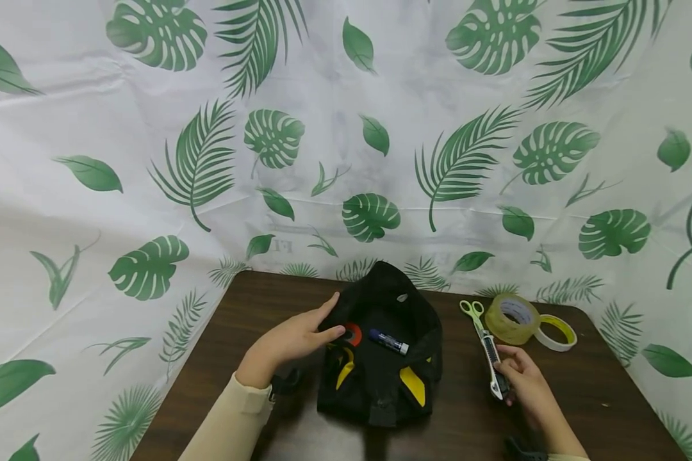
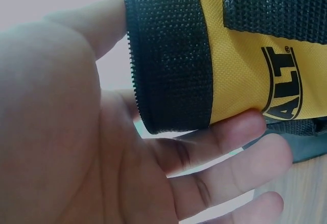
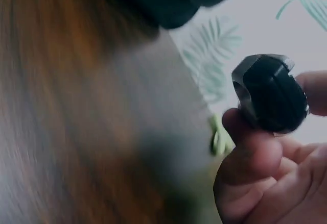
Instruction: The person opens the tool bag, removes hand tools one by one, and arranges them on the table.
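Note:
An open-topped black and yellow tool bag [image 1: 383, 394] stands on the table. My left hand [image 1: 291, 342] holds its left rim, thumb at the inner side and fingers along the outside. Up close in the left wrist view, the bag's zippered edge [image 2: 171, 60] runs between thumb and fingers. Inside lie a blue-capped marker [image 1: 389, 341] and an orange-red ring [image 1: 352, 334]. My right hand [image 1: 521, 378] grips a black and silver utility knife [image 1: 492, 362] to the right of the bag; the right wrist view shows its dark end [image 3: 273, 94].
Light-green-handled scissors [image 1: 473, 312] lie just beyond the knife and overlap it in the head view. A wide roll of clear tape [image 1: 498, 323] and a narrower white roll of tape [image 1: 556, 344] sit at the back right. A leaf-print sheet [image 1: 323, 173] hangs behind the dark wooden table [image 1: 277, 294].

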`<move>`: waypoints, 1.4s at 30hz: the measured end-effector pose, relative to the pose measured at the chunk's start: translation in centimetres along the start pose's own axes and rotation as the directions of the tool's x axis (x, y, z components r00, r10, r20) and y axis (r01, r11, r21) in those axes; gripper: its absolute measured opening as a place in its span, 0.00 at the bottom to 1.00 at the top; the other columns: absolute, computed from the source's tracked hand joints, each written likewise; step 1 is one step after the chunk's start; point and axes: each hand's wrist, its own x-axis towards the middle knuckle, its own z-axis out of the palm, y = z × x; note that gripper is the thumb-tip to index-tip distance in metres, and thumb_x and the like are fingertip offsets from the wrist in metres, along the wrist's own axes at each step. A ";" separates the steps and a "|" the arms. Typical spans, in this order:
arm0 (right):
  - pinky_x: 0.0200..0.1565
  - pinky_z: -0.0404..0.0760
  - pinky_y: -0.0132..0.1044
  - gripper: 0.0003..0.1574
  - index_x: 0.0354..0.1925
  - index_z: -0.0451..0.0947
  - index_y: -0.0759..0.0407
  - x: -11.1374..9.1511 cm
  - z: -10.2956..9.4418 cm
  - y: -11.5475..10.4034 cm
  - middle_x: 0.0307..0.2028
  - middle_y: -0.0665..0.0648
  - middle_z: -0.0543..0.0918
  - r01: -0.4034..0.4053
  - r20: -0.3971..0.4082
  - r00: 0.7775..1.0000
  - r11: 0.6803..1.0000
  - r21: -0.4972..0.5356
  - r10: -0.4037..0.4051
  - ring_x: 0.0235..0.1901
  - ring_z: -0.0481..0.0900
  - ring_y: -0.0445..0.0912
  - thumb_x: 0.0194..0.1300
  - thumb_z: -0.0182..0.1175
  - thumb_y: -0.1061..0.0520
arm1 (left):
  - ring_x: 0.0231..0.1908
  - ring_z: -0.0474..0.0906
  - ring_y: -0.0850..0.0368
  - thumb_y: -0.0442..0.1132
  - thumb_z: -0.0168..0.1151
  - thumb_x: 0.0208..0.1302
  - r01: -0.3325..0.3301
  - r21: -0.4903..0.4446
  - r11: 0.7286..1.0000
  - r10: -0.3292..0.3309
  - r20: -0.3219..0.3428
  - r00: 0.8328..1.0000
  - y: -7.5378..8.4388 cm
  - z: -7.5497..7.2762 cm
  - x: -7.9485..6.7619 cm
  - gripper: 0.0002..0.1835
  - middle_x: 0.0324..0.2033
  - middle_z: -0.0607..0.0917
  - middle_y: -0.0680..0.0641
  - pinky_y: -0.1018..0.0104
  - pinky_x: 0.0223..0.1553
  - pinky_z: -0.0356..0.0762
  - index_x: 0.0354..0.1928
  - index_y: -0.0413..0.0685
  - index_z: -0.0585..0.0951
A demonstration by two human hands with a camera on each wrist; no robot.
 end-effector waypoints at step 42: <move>0.23 0.78 0.39 0.30 0.70 0.66 0.68 -0.5 -1.0 1.7 0.40 0.58 0.79 -0.002 -0.011 1.000 0.933 -0.360 -0.003 0.24 0.78 0.46 0.77 0.60 0.58 | 0.86 0.56 0.48 0.73 0.51 0.79 -0.015 0.005 1.000 0.015 -0.001 1.000 0.1 0.5 0.0 0.47 0.87 0.51 0.58 0.38 0.85 0.56 0.89 0.76 0.41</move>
